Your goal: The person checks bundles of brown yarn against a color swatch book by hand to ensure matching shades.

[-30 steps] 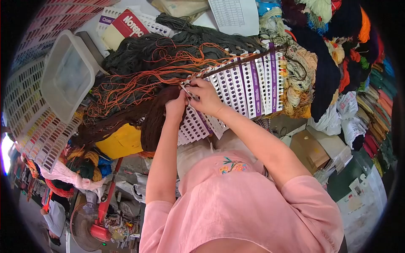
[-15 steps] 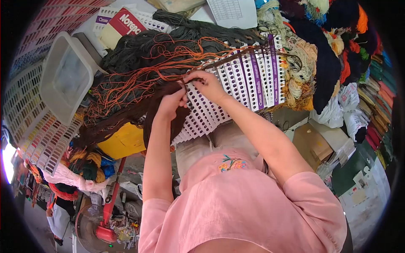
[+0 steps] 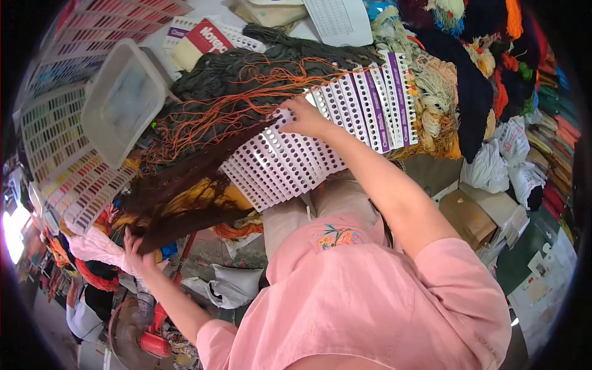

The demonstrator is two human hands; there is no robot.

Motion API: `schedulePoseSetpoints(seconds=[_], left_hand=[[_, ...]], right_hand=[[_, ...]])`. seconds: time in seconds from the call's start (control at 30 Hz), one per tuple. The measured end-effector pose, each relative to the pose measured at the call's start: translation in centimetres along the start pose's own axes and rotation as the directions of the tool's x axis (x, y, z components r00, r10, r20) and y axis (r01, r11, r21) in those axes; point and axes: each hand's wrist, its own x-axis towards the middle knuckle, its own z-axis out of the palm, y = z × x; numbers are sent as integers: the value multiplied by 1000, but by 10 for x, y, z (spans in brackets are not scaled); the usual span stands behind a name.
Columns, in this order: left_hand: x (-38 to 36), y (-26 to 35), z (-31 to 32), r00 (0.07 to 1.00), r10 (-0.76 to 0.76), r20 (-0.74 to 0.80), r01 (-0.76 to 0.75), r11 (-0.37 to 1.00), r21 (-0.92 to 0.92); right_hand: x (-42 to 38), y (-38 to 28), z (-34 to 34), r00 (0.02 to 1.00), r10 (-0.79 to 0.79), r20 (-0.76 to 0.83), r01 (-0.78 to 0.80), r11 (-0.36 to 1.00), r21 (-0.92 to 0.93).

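A hank of dark brown thread (image 3: 185, 219) stretches from the cards down to the lower left, its loose strands fanned out and blurred. My left hand (image 3: 139, 256) is at its lower left end, fingers spread. At the upper end of the brown strands, my right hand (image 3: 302, 117) is closed, thumb and fingers pinched together over the white punched cards (image 3: 283, 157). Purple-labelled cards (image 3: 373, 114) overlap in a fan to the right. Orange threads (image 3: 209, 111) lie across dark grey-green yarn (image 3: 283, 46) above the cards.
At the upper left is a translucent plastic tub (image 3: 123, 102) beside colour sample charts (image 3: 58, 129). A red and cream booklet (image 3: 203, 43) and a printed sheet (image 3: 339, 21) lie at the back. Yarn hanks (image 3: 438, 92) crowd the right; a red fan (image 3: 154, 342) stands lower left.
My left hand has swung down and left from beside my right hand, and its fingers have spread. The brown thread now fans out leftward, uncovering more cards. My right hand has shifted slightly.
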Motion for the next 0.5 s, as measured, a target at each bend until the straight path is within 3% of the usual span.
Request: schedulePoseSetpoints(seconds=[0.03,0.07,0.1,0.13,0.17,0.23,0.27,0.3,0.33,0.37,0.4,0.47,0.5], left_hand=[[-25,16,4,995,16,-97,-4,992,125],[-78,20,66,932,109,-347,-51,984,173],[-51,50,-21,997,9,-83,-10,1000,-11],[-60,65,-41,998,28,-56,-35,993,-115],[-82,67,-31,990,94,-107,-102,992,-68],[-118,45,12,898,220,-381,-220,974,44],[-87,34,-59,897,438,57,-406,765,500],[-79,33,-91,961,-7,277,-16,997,80],[-95,7,-58,997,29,73,-51,948,313],[-111,0,-28,936,-246,252,209,964,165],[-125,-14,-3,950,-263,168,212,939,272],[-149,-33,29,969,-159,191,29,836,549],[-144,-43,25,975,-28,220,-131,728,673]], right_hand=[[-7,0,-5,986,-156,-60,154,987,-48],[-10,3,-13,984,-175,-33,172,983,-63],[-18,2,-23,980,-199,26,200,963,-178],[-25,-1,-33,972,-217,89,234,927,-291],[-22,10,-34,968,-185,168,239,881,-408],[-21,-3,-41,965,-87,246,206,833,-513],[-10,11,-36,922,-346,173,378,713,-591],[1,-7,-42,943,-312,117,319,748,-581],[11,-22,-46,948,-317,-32,229,750,-620],[18,-35,-45,923,-296,-248,87,786,-612],[22,-47,-41,852,-260,-454,-54,820,-570],[21,-66,-31,802,-257,-540,24,916,-401],[8,-81,-25,825,-285,-487,126,934,-333]])
